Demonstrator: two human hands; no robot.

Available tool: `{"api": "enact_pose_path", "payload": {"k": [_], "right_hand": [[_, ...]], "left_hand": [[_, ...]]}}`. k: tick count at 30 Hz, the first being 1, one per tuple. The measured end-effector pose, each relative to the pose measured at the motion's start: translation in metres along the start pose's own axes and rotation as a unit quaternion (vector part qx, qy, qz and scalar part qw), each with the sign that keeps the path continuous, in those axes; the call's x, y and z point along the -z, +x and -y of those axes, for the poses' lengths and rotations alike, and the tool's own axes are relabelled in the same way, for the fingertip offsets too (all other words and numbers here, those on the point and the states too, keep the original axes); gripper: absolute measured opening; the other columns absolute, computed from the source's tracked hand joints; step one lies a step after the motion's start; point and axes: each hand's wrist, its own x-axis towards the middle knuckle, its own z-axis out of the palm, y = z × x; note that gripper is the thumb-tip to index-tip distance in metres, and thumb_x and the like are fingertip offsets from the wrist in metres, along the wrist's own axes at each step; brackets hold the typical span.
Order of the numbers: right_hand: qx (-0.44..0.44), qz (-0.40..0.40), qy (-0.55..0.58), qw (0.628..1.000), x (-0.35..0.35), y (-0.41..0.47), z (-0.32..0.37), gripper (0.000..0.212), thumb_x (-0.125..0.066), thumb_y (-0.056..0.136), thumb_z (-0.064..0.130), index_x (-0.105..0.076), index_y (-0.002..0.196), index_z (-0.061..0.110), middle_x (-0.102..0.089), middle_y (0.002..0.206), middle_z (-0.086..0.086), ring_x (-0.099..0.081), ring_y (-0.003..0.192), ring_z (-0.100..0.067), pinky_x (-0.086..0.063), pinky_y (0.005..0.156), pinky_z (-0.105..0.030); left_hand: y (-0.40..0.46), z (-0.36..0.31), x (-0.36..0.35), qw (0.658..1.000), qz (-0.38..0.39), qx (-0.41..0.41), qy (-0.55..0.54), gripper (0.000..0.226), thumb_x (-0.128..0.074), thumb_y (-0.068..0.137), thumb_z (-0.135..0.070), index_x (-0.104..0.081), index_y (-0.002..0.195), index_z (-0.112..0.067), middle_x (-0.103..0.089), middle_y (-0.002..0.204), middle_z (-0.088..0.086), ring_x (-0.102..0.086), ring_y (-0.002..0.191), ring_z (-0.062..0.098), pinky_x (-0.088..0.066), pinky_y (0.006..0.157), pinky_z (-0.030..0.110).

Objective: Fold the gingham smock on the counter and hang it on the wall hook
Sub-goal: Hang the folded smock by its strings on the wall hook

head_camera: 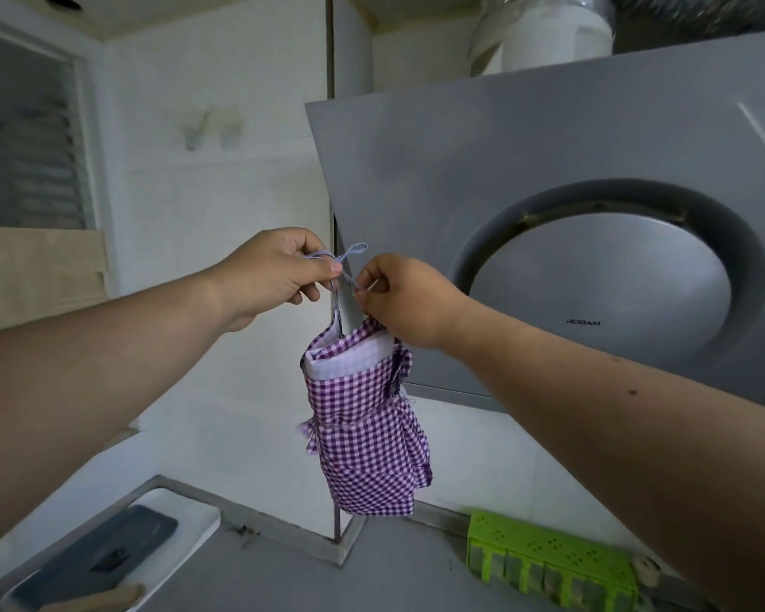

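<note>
Holding a folded purple gingham smock (367, 430) in the air above the counter (310, 580), in front of a grey range hood (570, 192). Left hand (274, 276) pinching the thin tie loop (350, 254) between thumb and forefinger; right hand (403, 298) pinching the other strand just beside it, fingers curled. Bundle hanging straight down below both hands, long axis vertical. Two pale wall hooks (215, 125) sitting up and to the left on the tiled wall, well apart from the loop, nearer the left hand. Likely needing a lift up and leftward. Lying on the counter: a green rack (548, 554) and a cleaver (107, 554).
</note>
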Motion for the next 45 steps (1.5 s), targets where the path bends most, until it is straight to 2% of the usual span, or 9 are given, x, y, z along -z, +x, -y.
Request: {"api": "enact_pose_path", "payload": {"k": [4, 7, 11, 20, 25, 29, 37, 42, 45], "right_hand": [[0.033, -0.028, -0.019, 0.999, -0.022, 0.039, 0.017, 0.011, -0.058, 0.101, 0.027, -0.067, 0.102, 0.021, -0.069, 0.089, 0.003, -0.066, 0.077, -0.014, -0.058, 0.071, -0.035], [0.054, -0.045, -0.020, 0.997, -0.043, 0.075, 0.034, 0.013, -0.056, 0.102, 0.029, -0.064, 0.100, 0.020, -0.065, 0.087, 0.005, -0.062, 0.073, -0.015, -0.050, 0.061, -0.030], [0.054, -0.072, -0.003, 0.996, -0.076, 0.124, 0.055, 0.013, -0.053, 0.102, 0.031, -0.062, 0.099, 0.021, -0.067, 0.094, 0.001, -0.065, 0.078, -0.020, -0.054, 0.066, -0.033], [0.058, -0.094, -0.022, 0.994, -0.136, 0.259, 0.090, 0.013, -0.054, 0.102, 0.031, -0.063, 0.099, 0.023, -0.067, 0.094, 0.002, -0.063, 0.081, -0.015, -0.055, 0.069, -0.033], [0.074, -0.118, -0.045, 0.989, -0.155, 0.337, 0.106, 0.012, -0.055, 0.101, 0.028, -0.064, 0.098, 0.020, -0.066, 0.094, 0.002, -0.063, 0.084, -0.016, -0.054, 0.071, -0.034], [0.095, -0.134, -0.058, 0.985, -0.168, 0.400, 0.118, 0.009, -0.056, 0.100, 0.024, -0.063, 0.099, 0.019, -0.067, 0.095, 0.001, -0.064, 0.084, -0.018, -0.046, 0.060, -0.028], [0.135, -0.164, -0.118, 0.970, -0.181, 0.505, 0.130, 0.015, -0.055, 0.098, 0.015, -0.065, 0.109, 0.012, -0.068, 0.106, -0.006, -0.060, 0.086, -0.018, -0.038, 0.053, -0.019], [0.137, -0.149, -0.212, 0.956, -0.183, 0.552, 0.138, 0.023, -0.052, 0.099, 0.015, -0.069, 0.113, 0.008, -0.068, 0.114, -0.009, -0.065, 0.103, -0.025, -0.052, 0.082, -0.031], [0.133, -0.151, -0.223, 0.954, -0.182, 0.573, 0.138, 0.022, -0.054, 0.095, 0.018, -0.071, 0.109, 0.011, -0.070, 0.105, -0.008, -0.067, 0.098, -0.028, -0.055, 0.081, -0.035]], "left_hand": [[0.018, 0.015, 0.041, 1.000, -0.025, 0.000, 0.014, 0.021, -0.078, 0.094, -0.020, -0.070, 0.101, -0.002, -0.076, 0.085, -0.001, -0.063, 0.069, 0.010, -0.047, 0.067, 0.029], [0.035, 0.030, 0.077, 0.999, -0.036, -0.013, 0.018, 0.019, -0.080, 0.092, -0.021, -0.072, 0.097, -0.005, -0.076, 0.081, -0.003, -0.063, 0.068, 0.009, -0.048, 0.066, 0.028], [0.060, 0.050, 0.125, 0.999, -0.041, -0.028, 0.023, 0.013, -0.080, 0.092, -0.019, -0.070, 0.088, -0.013, -0.075, 0.078, -0.004, -0.062, 0.067, 0.010, -0.047, 0.066, 0.029], [0.149, 0.108, 0.229, 0.996, -0.054, -0.051, 0.047, 0.013, -0.080, 0.093, -0.021, -0.071, 0.090, -0.011, -0.075, 0.074, -0.007, -0.062, 0.062, 0.004, -0.047, 0.066, 0.029], [0.204, 0.136, 0.274, 0.992, -0.092, -0.068, 0.055, 0.011, -0.079, 0.094, -0.024, -0.075, 0.091, -0.014, -0.078, 0.087, -0.001, -0.063, 0.071, 0.011, -0.048, 0.067, 0.031], [0.249, 0.156, 0.307, 0.984, -0.138, -0.085, 0.068, 0.012, -0.077, 0.095, -0.025, -0.076, 0.094, -0.013, -0.079, 0.088, -0.003, -0.065, 0.075, 0.015, -0.050, 0.068, 0.032], [0.328, 0.183, 0.349, 0.971, -0.198, -0.108, 0.080, 0.011, -0.076, 0.097, -0.026, -0.075, 0.093, -0.015, -0.077, 0.092, -0.001, -0.066, 0.076, 0.016, -0.053, 0.070, 0.034], [0.368, 0.201, 0.362, 0.959, -0.247, -0.124, 0.060, 0.017, -0.076, 0.096, -0.029, -0.075, 0.096, -0.012, -0.076, 0.092, 0.000, -0.063, 0.073, 0.012, -0.051, 0.067, 0.028], [0.384, 0.209, 0.366, 0.957, -0.259, -0.125, 0.047, 0.014, -0.078, 0.095, -0.028, -0.074, 0.090, -0.016, -0.076, 0.093, 0.002, -0.062, 0.072, 0.013, -0.052, 0.065, 0.028]]}}
